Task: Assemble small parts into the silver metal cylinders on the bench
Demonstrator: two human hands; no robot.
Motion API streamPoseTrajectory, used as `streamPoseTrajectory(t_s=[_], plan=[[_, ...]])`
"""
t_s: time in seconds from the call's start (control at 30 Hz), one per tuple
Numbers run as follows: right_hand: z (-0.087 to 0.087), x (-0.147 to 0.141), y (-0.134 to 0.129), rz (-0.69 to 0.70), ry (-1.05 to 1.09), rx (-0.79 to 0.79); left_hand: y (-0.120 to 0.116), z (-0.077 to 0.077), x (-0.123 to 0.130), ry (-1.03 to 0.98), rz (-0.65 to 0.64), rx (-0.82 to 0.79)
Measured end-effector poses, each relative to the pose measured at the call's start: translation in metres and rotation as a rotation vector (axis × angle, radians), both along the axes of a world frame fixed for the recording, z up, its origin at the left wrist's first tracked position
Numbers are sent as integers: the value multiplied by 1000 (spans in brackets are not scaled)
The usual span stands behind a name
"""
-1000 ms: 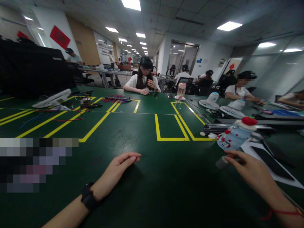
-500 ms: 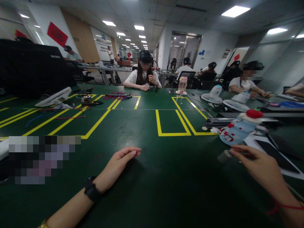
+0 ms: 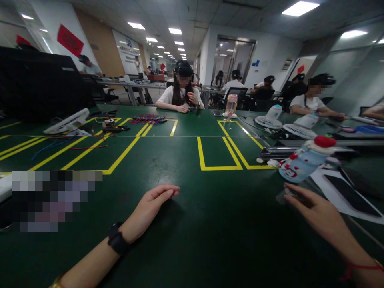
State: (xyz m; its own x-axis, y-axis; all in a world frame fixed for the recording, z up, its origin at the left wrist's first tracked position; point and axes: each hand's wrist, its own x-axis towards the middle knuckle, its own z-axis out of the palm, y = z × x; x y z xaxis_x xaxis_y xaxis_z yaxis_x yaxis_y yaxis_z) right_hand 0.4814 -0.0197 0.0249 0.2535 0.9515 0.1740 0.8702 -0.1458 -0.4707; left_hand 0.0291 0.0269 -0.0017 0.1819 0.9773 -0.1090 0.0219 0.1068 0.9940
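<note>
My left hand (image 3: 158, 199) rests on its side on the green table, fingers curled loosely together and the thumb laid against them; nothing shows in it. Over at the right, my right hand (image 3: 312, 208) has thumb and fingers closed around the end of a small, see-through cylinder (image 3: 281, 197) with a metallic-looking top. Its kind is too blurred to make out, and the fingers partly cover it. Just behind that hand stands a light blue snowman-patterned bottle (image 3: 300, 165) with a red top, tilted in view.
Yellow tape outlines (image 3: 221, 168) mark the green table (image 3: 186, 240). A dark phone (image 3: 352, 196) lies on white paper at the right, near metal rails (image 3: 270, 153) and small fans (image 3: 268, 122). Wires (image 3: 148, 119) lie at the far left. A person (image 3: 181, 90) sits opposite.
My right hand has shifted slightly left, its fingers now farther over the small cylinder. My left hand has stayed in place. The view has tilted a little.
</note>
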Motion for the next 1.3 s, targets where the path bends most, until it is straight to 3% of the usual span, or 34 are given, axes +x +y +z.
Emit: streamPoseTrajectory(t_s=[0.1,0.3,0.37,0.43,0.6,0.73,0.9,1.03,1.13,1.23,1.3], plan=[[5,-37,2,92,-54,103,1,0,0,20,-19,-2],[18,-168,16,716,163,81,0,9,1,226,-114,99],[12,-197,21,809,231,66,-2,14,5,282,-142,137],[2,-210,24,805,301,56,-4,21,12,337,-156,196],[-30,-210,26,666,586,12,-8,41,45,504,-192,431],[-38,-209,27,664,612,3,-5,49,61,547,-163,530],[-34,-209,27,671,528,49,-6,34,45,632,-63,521],[-33,-211,27,670,549,52,-9,12,37,793,-150,522],[-29,-206,24,663,571,41,-7,5,39,861,-198,524],[-18,-181,17,609,508,47,-6,5,41,867,-213,521],[-12,-150,11,521,418,70,-7,7,40,849,-220,508]])
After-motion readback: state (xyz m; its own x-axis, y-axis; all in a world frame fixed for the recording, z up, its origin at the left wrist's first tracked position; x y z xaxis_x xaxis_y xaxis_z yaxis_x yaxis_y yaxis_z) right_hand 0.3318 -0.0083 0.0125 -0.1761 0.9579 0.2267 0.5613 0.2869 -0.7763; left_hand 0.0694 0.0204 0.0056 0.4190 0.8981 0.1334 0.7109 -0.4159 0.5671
